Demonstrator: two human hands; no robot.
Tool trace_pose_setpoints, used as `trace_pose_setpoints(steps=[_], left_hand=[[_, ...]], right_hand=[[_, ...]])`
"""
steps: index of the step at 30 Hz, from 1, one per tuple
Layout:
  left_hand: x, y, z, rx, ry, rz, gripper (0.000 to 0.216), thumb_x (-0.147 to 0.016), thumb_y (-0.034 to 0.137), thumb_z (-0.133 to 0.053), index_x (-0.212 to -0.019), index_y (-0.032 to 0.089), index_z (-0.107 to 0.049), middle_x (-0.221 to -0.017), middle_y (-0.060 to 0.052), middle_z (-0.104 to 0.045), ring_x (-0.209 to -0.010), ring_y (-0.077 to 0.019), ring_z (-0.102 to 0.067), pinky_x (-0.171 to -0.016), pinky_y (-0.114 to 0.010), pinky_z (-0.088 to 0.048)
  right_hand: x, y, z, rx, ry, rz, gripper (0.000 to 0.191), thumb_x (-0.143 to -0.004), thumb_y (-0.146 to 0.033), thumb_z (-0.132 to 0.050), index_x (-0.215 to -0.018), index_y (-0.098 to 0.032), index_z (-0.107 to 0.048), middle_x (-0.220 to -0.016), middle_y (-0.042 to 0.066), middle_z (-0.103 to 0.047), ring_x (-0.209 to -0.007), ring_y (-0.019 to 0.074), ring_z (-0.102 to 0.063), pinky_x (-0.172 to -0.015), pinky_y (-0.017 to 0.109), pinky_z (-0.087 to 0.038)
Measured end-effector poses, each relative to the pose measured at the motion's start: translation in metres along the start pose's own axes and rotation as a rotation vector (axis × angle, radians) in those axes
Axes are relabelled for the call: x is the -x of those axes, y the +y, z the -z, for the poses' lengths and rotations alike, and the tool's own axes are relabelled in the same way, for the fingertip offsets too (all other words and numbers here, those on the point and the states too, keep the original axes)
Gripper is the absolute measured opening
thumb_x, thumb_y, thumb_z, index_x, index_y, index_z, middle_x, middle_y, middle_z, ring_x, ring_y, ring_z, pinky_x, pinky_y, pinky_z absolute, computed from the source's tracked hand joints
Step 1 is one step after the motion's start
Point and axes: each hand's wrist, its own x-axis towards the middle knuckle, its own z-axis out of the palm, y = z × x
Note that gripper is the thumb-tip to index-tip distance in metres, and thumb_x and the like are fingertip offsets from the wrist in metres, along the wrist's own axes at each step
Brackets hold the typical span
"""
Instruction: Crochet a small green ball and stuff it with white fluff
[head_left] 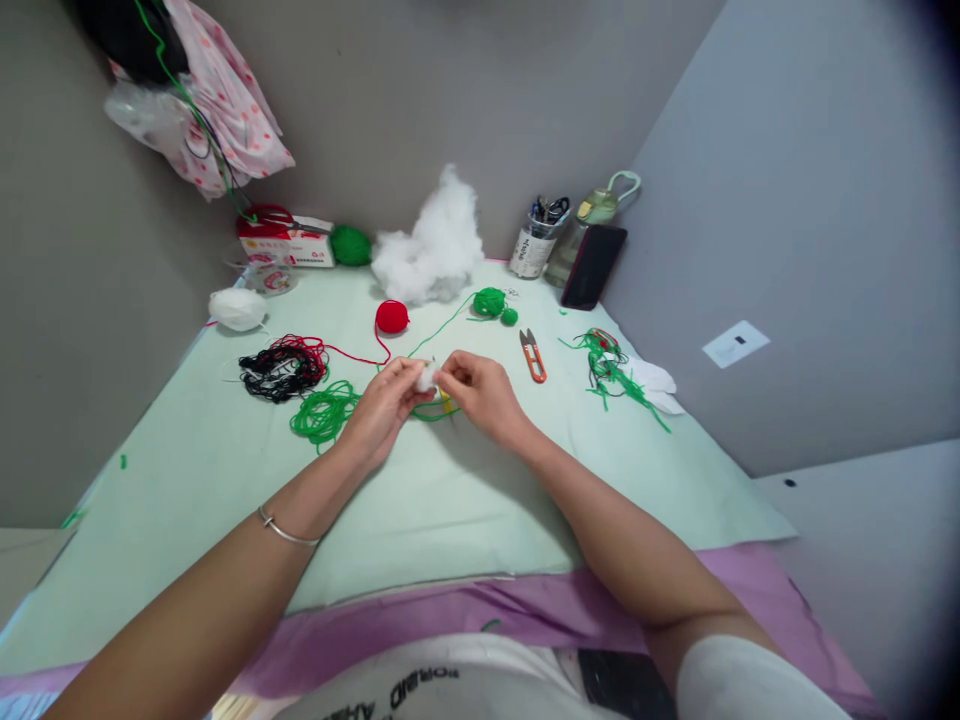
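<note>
Both hands meet over the middle of the table. My left hand (384, 405) is closed round a small white fluffy piece (427, 378), which looks like stuffing or yarn work. My right hand (480, 392) pinches at the right side of the same piece, its fingertips pressed together. Anything finer between the fingers is too small to make out. Green yarn strands (429, 412) and a small yellow thing lie just below the hands. Left of my left hand rests a loose coil of green yarn (324, 412). A red yarn ball (392, 317) sits just beyond the hands.
White stuffing (431, 245) is heaped at the back. Orange thread snips (533, 357) lie to the right, near a green yarn ball (489, 302) and yarn scraps (615, 370). A phone (594, 266) leans on a bottle. Black yarn (277, 372) and white yarn (237, 309) are left.
</note>
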Motion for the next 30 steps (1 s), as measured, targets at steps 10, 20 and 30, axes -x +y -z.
trace_pose_setpoints(steps=[10,20,30], left_hand=[[0.003,0.000,-0.002,-0.006,0.001,-0.010,0.028,-0.075,0.031,-0.082,-0.097,0.018,-0.070,-0.086,-0.002,-0.075,-0.074,-0.0153,-0.072,-0.081,-0.032,-0.061],[-0.003,-0.003,0.004,-0.187,0.125,-0.245,0.025,-0.072,0.018,-0.074,-0.095,0.020,-0.064,-0.077,0.006,-0.064,-0.063,-0.0114,-0.061,-0.066,-0.025,-0.050],[0.007,0.000,0.003,-0.156,0.048,-0.250,0.032,-0.074,0.027,-0.085,-0.098,0.020,-0.064,-0.089,0.003,-0.065,-0.073,-0.0130,-0.065,-0.075,-0.029,-0.052]], right_hand=[[0.001,0.000,-0.009,-0.171,0.065,-0.073,0.025,-0.086,-0.039,-0.058,-0.069,-0.021,-0.053,-0.061,-0.005,-0.050,-0.059,0.0119,-0.042,-0.059,0.026,-0.033],[0.008,-0.006,-0.020,-0.258,-0.055,-0.059,0.032,-0.092,-0.047,-0.054,-0.076,-0.020,-0.061,-0.063,-0.004,-0.050,-0.060,0.0122,-0.041,-0.059,0.026,-0.033],[0.003,-0.001,-0.020,-0.254,-0.005,-0.097,0.045,-0.088,-0.060,-0.059,-0.068,-0.020,-0.058,-0.062,-0.004,-0.052,-0.057,0.0108,-0.036,-0.056,0.027,-0.029]])
